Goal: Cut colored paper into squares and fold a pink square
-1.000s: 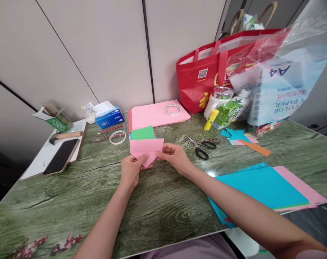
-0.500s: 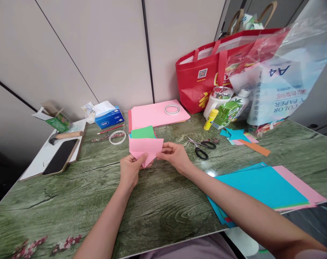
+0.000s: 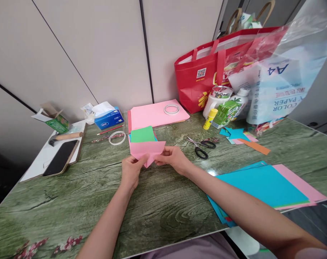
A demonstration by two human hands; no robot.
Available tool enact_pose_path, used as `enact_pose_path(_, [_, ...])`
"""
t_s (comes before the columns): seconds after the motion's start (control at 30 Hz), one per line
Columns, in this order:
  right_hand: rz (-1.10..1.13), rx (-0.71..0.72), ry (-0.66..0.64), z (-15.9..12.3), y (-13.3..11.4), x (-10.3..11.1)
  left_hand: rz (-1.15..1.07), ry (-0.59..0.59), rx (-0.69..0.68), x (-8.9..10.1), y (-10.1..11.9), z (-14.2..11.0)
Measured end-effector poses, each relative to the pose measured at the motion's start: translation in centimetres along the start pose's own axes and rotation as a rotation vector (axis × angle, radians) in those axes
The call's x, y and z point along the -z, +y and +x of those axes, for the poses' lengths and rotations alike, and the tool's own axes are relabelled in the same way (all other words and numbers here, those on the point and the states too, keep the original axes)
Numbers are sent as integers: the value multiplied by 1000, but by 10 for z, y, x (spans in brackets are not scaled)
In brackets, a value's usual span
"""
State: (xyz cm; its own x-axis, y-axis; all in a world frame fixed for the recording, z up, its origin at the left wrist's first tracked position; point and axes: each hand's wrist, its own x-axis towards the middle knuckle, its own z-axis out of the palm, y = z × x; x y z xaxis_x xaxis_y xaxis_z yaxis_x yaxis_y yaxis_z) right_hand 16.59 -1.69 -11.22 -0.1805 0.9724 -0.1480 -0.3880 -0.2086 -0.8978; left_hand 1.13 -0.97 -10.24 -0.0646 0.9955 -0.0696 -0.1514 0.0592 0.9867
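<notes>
A partly folded sheet of pink paper (image 3: 146,148) is held up between both hands, its lower end coming to a point and its upper edge straight. My left hand (image 3: 130,170) grips its left side, the thumb pressed on the front near the point. On the right side, my right hand (image 3: 174,158) pinches the paper between thumb and fingers; some fingertips are hidden behind it. Just beyond the folded paper lies a small stack of coloured squares with a green sheet (image 3: 142,134) on top.
Scissors (image 3: 199,146), a glue stick (image 3: 210,119) and paper scraps (image 3: 237,135) lie to the right. Blue and pink sheets (image 3: 260,185) rest under my right forearm. Leftward are a tape roll (image 3: 117,138), a tissue box (image 3: 109,118), a phone (image 3: 61,157) and a hammer (image 3: 69,136).
The pink paper has tipped and shifted slightly toward me and right, showing more of the green sheet. My right hand has slid lower along its edge.
</notes>
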Motion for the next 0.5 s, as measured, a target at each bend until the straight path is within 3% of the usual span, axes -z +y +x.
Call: enact_pose_path(0.5, [-5, 27, 73, 0, 0, -3, -45, 27, 16, -2, -4, -1])
